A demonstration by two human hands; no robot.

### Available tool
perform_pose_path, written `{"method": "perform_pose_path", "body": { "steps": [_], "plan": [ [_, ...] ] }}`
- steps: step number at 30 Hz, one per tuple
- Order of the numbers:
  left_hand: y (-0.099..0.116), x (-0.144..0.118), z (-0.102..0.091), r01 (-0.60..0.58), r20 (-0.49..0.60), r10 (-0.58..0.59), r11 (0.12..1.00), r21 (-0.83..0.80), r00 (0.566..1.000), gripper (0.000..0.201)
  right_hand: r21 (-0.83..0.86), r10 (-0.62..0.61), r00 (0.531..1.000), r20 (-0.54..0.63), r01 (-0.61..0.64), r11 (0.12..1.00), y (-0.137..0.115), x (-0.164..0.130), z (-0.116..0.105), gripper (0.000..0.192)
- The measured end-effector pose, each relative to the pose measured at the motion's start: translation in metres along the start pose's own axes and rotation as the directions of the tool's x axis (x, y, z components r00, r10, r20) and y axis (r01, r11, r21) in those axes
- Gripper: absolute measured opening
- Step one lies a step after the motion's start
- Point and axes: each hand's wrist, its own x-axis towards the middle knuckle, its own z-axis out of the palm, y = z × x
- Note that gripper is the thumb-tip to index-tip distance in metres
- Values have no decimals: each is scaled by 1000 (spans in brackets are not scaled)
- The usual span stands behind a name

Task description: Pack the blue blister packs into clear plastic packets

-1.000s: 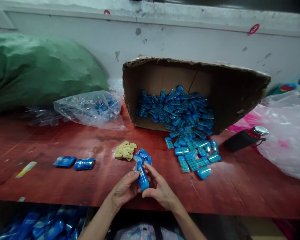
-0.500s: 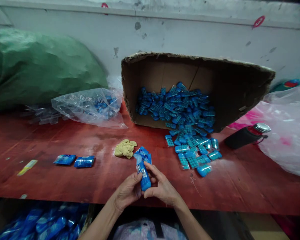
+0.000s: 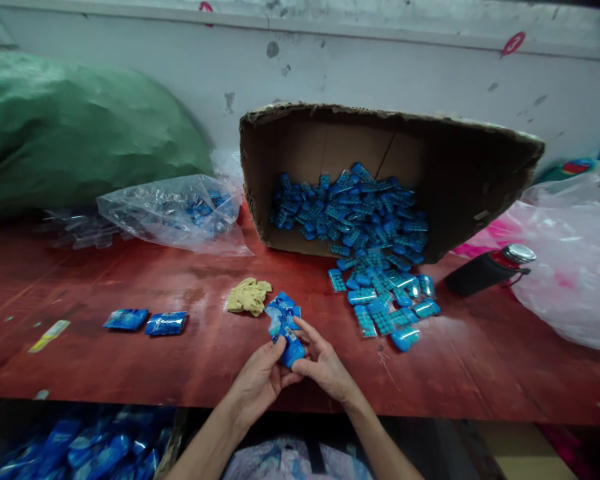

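A small blue printed packet [image 3: 292,351] is held between both hands above the front of the red table. My left hand [image 3: 260,377] grips its left side, thumb on top. From the right, my right hand [image 3: 325,365] closes on it, thumb at the lower end and index finger along the upper edge. Just beyond the fingers lie flat blue printed sleeves [image 3: 282,304], partly covered by the packet. Behind them is a crumpled yellow cloth [image 3: 249,296]. Farther left, two blue packets [image 3: 166,323] lie side by side.
A cardboard box [image 3: 330,137] on its side spills small clear packs with blue ends [image 3: 365,293] onto the table. A black bottle [image 3: 483,272] leans at right beside a plastic bag [image 3: 570,267]. Left stand a green sack [image 3: 80,133] and a clear bag [image 3: 175,210]. Blue packets [image 3: 100,447] fill a container below.
The packet has turned in my hands, from nearly upright to slanting, with its lower end swung to the right. My fingers have shifted around it. The camera view has moved slightly.
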Motion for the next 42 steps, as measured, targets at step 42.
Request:
{"method": "perform_pose_path", "body": {
  "steps": [42],
  "plan": [
    [-13,-5,-1,-72,-25,71,997,-24,997,27,88,55,998,-22,-53,995,1,-2,7,68]
  ]
}}
